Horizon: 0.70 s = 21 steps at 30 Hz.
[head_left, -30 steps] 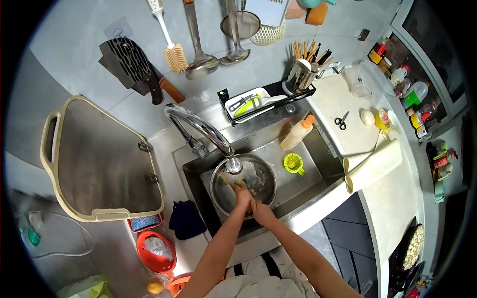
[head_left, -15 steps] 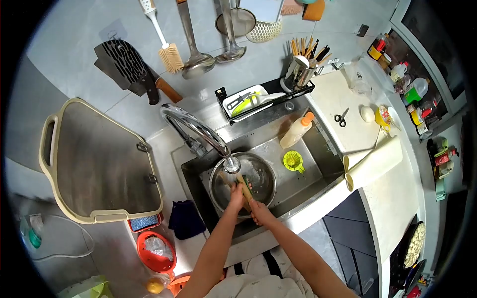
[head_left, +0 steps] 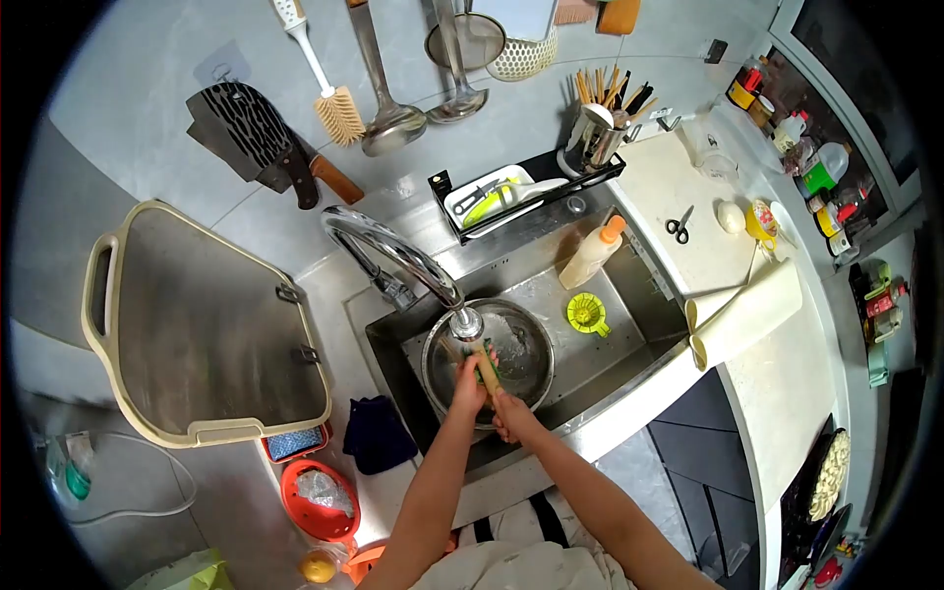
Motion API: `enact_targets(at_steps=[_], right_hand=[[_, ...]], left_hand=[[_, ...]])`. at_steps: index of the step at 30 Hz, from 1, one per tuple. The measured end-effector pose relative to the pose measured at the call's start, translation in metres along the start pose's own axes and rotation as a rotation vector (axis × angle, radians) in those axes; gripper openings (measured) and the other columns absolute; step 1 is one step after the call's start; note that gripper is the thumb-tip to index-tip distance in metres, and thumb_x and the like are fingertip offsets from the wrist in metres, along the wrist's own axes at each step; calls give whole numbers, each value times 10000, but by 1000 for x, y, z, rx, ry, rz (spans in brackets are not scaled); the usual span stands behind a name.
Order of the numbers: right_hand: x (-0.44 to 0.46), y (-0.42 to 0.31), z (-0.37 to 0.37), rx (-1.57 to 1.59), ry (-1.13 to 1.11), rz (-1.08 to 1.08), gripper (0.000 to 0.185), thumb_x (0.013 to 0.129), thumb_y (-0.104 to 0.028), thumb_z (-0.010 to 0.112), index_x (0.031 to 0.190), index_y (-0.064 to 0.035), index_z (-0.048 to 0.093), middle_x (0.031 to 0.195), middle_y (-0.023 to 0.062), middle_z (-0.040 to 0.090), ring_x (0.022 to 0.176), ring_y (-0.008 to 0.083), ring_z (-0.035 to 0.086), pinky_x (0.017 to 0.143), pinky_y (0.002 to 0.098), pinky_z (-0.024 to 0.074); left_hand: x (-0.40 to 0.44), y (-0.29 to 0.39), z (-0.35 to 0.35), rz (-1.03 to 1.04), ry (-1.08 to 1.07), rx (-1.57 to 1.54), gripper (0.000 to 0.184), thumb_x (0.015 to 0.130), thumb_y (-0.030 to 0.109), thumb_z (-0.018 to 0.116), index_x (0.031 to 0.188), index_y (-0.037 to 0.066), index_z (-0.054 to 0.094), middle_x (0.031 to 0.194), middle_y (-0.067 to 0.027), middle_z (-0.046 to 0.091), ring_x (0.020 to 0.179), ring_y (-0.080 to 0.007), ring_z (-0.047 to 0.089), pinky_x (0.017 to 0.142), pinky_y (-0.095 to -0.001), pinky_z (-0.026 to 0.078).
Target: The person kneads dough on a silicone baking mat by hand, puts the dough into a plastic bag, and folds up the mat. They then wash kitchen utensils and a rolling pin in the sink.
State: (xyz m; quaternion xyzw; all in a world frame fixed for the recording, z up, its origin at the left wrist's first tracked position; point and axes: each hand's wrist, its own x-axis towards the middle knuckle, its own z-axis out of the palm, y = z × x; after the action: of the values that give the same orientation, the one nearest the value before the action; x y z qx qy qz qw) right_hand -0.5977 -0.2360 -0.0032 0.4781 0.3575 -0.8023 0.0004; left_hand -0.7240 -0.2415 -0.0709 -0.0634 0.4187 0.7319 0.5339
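Note:
A pale wooden rolling pin (head_left: 487,370) is held at a slant under the tap (head_left: 466,323), its upper end beneath the spout. My right hand (head_left: 511,417) is closed round its lower end. Higher up, my left hand (head_left: 469,385) wraps the pin, with something green showing between its fingers, perhaps a scouring pad; too little shows to be sure. Below both hands is a round metal bowl (head_left: 531,346) with some water in it, standing in the steel sink (head_left: 629,356).
In the sink are a yellow-green strainer (head_left: 587,314) and an orange-capped bottle (head_left: 593,254). A dark cloth (head_left: 379,435) and a red basket (head_left: 317,503) lie left. Scissors (head_left: 678,226) and a rolled cream mat (head_left: 747,324) are on the right counter. Knives (head_left: 246,138) hang on the wall.
My left hand has shifted slightly on the rolling pin, and more of the green thing shows. The whole view has moved a little.

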Motion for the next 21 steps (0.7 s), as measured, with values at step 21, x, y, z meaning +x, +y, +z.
enact_targets(at_steps=[21], right_hand=[[18,16,0,-412,218,-217,447,912,-444,359,922,-23,508,536,47,457,379,142,437,349,286,368]], left_hand=[[13,0,-5,-50,78,0,288,836,96,493,1097,-24,511,1046,-105,585,880,-220,585,740,-330,474]])
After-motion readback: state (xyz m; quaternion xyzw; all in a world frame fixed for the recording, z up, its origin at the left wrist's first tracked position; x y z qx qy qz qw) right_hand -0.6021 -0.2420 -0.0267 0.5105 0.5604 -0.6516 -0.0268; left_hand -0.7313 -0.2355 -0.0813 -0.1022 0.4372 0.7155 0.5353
